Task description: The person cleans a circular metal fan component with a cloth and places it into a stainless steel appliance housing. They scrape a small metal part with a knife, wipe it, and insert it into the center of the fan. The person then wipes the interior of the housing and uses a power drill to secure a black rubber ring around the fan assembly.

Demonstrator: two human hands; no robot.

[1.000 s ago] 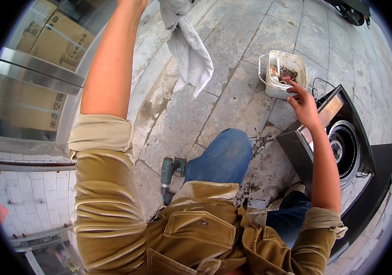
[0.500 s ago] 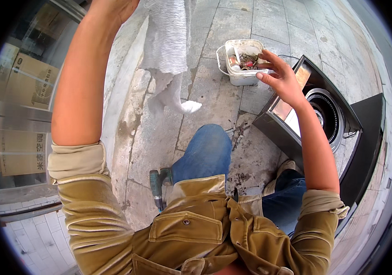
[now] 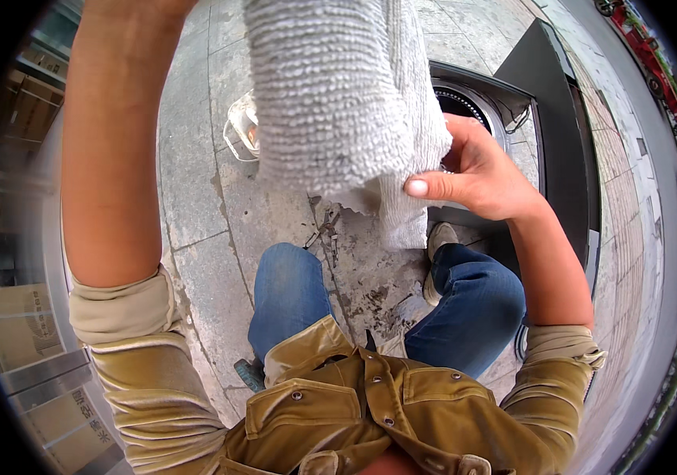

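A ribbed, greyish-white cloth (image 3: pixel 327 95) hangs down from the top edge, covering much of the upper middle. My right hand (image 3: pixel 485 170) grips its right side, the thumb in front and the fingertips hidden behind the fabric. Only the wrist and base of my left hand (image 3: pixel 148 6) show at the upper left; its fingers are cut off, so what they hold cannot be seen. Below the cloth, its torn-looking lower end (image 3: pixel 406 218) dangles over the paving. Behind my right hand stands a black-framed appliance (image 3: pixel 481 83) with a round metal ring, partly covered.
A white bucket (image 3: pixel 239 127) is half hidden behind the cloth. Small tools or scraps (image 3: pixel 324 226) lie on the stone paving (image 3: pixel 204 174). By my left knee is part of a green power tool (image 3: pixel 248 374). Cardboard boxes (image 3: pixel 26 321) sit behind glass at left; a red vehicle (image 3: pixel 647 55) is far right.
My right hand has moved from near the bucket onto the cloth and closed on it. The cloth has come closer and further right. The view has swung right.
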